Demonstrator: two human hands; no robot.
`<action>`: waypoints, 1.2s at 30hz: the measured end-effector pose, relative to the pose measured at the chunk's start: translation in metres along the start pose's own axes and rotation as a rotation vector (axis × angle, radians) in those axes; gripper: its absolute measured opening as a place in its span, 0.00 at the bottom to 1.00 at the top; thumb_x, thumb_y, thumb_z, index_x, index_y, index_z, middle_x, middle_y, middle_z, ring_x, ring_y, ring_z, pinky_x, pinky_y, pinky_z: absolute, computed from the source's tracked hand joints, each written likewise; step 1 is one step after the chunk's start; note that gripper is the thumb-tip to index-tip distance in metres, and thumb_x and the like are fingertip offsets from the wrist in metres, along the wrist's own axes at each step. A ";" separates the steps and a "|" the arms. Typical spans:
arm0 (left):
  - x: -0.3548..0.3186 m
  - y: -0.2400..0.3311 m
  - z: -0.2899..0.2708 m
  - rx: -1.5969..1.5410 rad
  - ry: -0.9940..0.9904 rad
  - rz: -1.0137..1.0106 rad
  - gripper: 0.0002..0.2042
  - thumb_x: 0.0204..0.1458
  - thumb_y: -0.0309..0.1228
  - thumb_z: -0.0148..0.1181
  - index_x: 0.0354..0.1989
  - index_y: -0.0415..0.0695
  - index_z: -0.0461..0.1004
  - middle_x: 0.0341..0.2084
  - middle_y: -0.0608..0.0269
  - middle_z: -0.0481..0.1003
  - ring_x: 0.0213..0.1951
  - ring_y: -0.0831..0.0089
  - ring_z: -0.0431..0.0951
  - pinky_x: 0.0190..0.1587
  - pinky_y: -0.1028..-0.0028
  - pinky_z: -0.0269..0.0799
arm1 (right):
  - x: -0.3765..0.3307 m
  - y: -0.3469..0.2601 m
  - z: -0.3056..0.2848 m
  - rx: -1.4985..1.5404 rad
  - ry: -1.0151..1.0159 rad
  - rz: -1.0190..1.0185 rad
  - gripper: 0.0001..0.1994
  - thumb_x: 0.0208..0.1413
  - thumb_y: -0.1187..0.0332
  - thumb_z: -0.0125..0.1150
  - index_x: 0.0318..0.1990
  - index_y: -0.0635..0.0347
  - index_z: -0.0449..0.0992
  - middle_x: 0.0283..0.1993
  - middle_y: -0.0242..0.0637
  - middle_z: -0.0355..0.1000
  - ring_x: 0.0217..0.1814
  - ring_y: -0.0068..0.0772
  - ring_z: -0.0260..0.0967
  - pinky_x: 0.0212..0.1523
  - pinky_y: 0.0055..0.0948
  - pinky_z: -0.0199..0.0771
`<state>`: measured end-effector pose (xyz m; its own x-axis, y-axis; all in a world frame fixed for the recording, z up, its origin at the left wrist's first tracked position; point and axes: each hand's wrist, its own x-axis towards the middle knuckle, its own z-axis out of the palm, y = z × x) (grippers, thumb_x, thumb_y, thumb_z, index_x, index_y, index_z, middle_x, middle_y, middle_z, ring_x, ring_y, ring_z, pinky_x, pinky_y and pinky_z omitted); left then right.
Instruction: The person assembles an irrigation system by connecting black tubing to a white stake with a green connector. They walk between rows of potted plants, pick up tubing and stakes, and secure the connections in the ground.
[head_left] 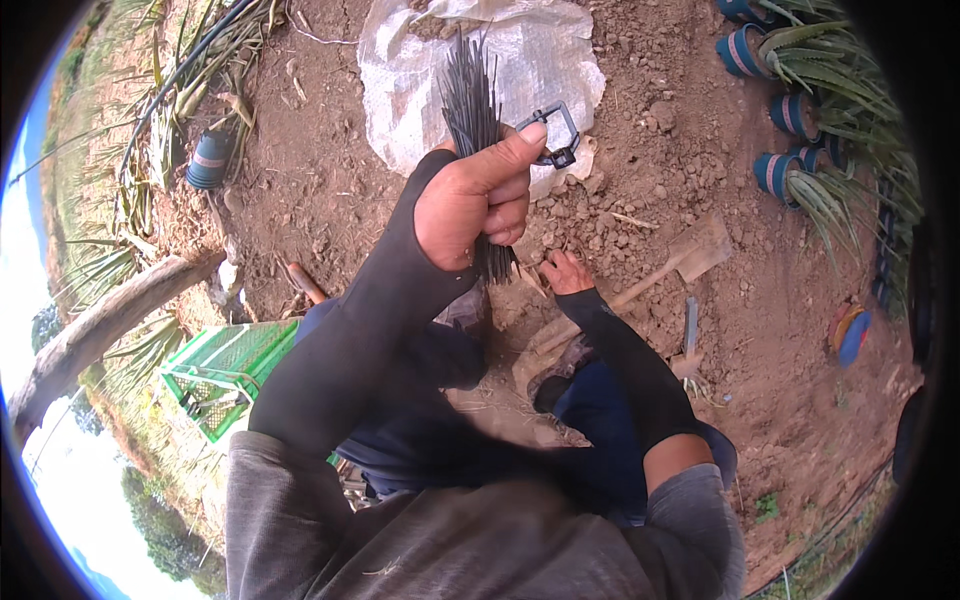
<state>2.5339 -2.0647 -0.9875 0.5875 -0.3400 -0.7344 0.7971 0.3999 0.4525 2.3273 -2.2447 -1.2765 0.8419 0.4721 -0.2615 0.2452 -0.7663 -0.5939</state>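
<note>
Bundle of thin dark strips (468, 95) sits clenched in your left hand (472, 205), its upper end over a whitish plastic sheet (398, 100). Your right hand (567, 273) is lower, fingers bent; I cannot tell whether it pinches anything. A shovel (703, 248) lies nearby.
</note>
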 end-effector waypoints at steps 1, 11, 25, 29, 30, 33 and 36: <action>0.002 0.003 0.002 -0.025 -0.055 -0.007 0.14 0.58 0.36 0.50 0.20 0.51 0.59 0.12 0.78 0.49 0.12 0.85 0.48 0.16 0.81 0.44 | -0.001 0.001 -0.001 -0.017 -0.026 -0.006 0.02 0.47 0.70 0.53 0.30 0.51 0.70 0.36 0.37 0.60 0.41 0.42 0.64 0.35 0.40 0.70; 0.024 -0.008 0.030 -0.353 -0.510 -0.121 0.10 0.59 0.35 0.48 0.27 0.45 0.66 0.12 0.79 0.52 0.12 0.85 0.51 0.17 0.81 0.51 | 0.016 0.017 -0.052 0.209 -0.051 0.077 0.06 0.45 0.68 0.61 0.33 0.50 0.73 0.32 0.43 0.70 0.37 0.49 0.69 0.35 0.41 0.70; -0.004 -0.032 0.045 -0.254 -0.536 -0.139 0.10 0.60 0.35 0.46 0.26 0.47 0.64 0.10 0.79 0.52 0.12 0.85 0.51 0.16 0.81 0.49 | -0.021 -0.133 -0.353 1.137 0.492 0.077 0.13 0.54 0.70 0.59 0.45 0.64 0.69 0.35 0.33 0.70 0.36 0.20 0.68 0.36 0.21 0.70; -0.019 -0.036 0.052 -0.071 -0.403 0.104 0.10 0.59 0.35 0.47 0.26 0.48 0.64 0.10 0.79 0.51 0.12 0.85 0.49 0.16 0.81 0.46 | -0.018 -0.149 -0.344 1.168 0.510 0.038 0.13 0.52 0.72 0.60 0.44 0.64 0.68 0.37 0.34 0.70 0.36 0.22 0.68 0.37 0.22 0.71; -0.020 -0.039 0.053 -0.031 -0.377 0.181 0.10 0.59 0.36 0.48 0.26 0.48 0.64 0.10 0.79 0.52 0.12 0.85 0.48 0.16 0.80 0.45 | -0.016 -0.148 -0.342 1.126 0.543 0.073 0.12 0.52 0.72 0.60 0.43 0.65 0.68 0.36 0.35 0.70 0.36 0.22 0.68 0.35 0.22 0.71; -0.022 -0.043 0.055 0.073 -0.352 0.298 0.11 0.58 0.37 0.50 0.25 0.48 0.65 0.10 0.79 0.51 0.12 0.85 0.48 0.16 0.80 0.44 | -0.015 -0.144 -0.339 1.045 0.494 0.125 0.11 0.52 0.72 0.60 0.41 0.65 0.68 0.34 0.35 0.70 0.34 0.22 0.68 0.34 0.22 0.71; -0.024 -0.048 0.059 0.182 -0.253 0.412 0.11 0.56 0.38 0.53 0.27 0.45 0.68 0.10 0.79 0.54 0.12 0.86 0.50 0.16 0.81 0.44 | -0.012 -0.143 -0.335 1.021 0.476 0.136 0.09 0.51 0.71 0.61 0.37 0.65 0.71 0.31 0.34 0.71 0.32 0.21 0.69 0.33 0.22 0.71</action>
<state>2.4898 -2.1258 -0.9613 0.8552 -0.3896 -0.3418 0.4908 0.3966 0.7758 2.4434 -2.2865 -0.9333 0.9824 0.0310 -0.1844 -0.1850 0.0183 -0.9826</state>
